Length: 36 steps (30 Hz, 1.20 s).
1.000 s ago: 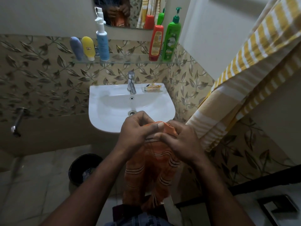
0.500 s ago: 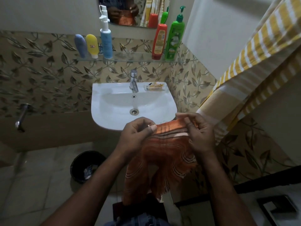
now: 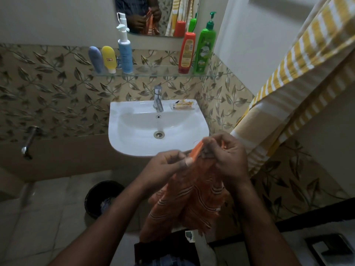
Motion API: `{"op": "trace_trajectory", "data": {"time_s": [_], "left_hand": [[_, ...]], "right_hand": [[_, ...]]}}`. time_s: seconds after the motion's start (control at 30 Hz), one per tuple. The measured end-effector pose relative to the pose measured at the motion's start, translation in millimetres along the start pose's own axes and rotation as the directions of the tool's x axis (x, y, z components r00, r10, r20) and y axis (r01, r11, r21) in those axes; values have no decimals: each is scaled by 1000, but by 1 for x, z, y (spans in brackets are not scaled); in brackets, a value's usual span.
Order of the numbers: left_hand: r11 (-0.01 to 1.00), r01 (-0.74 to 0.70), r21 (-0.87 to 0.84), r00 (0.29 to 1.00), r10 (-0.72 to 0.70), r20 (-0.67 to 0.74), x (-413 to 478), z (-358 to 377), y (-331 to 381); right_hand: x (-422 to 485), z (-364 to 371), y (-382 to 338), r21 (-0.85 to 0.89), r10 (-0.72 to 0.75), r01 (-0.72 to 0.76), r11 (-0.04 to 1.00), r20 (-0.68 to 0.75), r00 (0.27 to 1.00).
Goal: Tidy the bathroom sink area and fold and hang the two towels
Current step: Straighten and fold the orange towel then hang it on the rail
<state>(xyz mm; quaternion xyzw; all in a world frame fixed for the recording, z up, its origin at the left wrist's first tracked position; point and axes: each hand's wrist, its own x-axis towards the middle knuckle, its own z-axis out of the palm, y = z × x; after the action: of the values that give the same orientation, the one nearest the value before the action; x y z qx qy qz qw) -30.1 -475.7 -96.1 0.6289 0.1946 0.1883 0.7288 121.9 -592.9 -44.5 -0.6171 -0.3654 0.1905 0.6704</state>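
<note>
While left hand [image 3: 165, 167] and right hand [image 3: 229, 156] pinch the orange towel [image 3: 192, 204], its edge blurs.

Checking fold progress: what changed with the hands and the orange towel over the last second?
The left hand and right hand began together on the top edge of the orange towel, pulled apart to stretch it flat, then closed in again, right hand higher, edge bunched between them. Both kept pinching it throughout. Unchanged: sink, shelf bottles, yellow striped towel.
</note>
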Motion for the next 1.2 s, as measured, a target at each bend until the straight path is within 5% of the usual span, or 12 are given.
{"op": "trace_trajectory", "data": {"time_s": [0.13,0.3,0.47,0.57,0.7,0.87,1.0,1.2], "left_hand": [[999,-23,37,999,22,26,-4,3,-14],[995,-92,30,981,95,-166,0,-3,-7],[901,-189,390,930,292,-223,6,5,5],[905,-240,351,912,334,-238,13,13,8],[941,-248,229,935,294,-200,16,11,9],[984,-173,47,979,177,-98,13,7,4],[987,-120,103,993,121,4,6,14,-13],[989,-146,23,967,148,-210,11,8,-6]], "right_hand": [[13,-17,-7,82,-1,16,997,-173,985],[15,-24,5,13,10,-8,1000,-122,992],[6,-13,19,-128,138,-125,984,104,985],[2,-3,24,-274,149,-109,956,129,980],[-7,8,23,-442,148,20,897,341,928],[3,-5,20,-282,21,34,959,190,982],[12,-15,12,-28,71,-72,997,-13,997],[18,-26,14,-101,28,-30,994,-23,999]]}}
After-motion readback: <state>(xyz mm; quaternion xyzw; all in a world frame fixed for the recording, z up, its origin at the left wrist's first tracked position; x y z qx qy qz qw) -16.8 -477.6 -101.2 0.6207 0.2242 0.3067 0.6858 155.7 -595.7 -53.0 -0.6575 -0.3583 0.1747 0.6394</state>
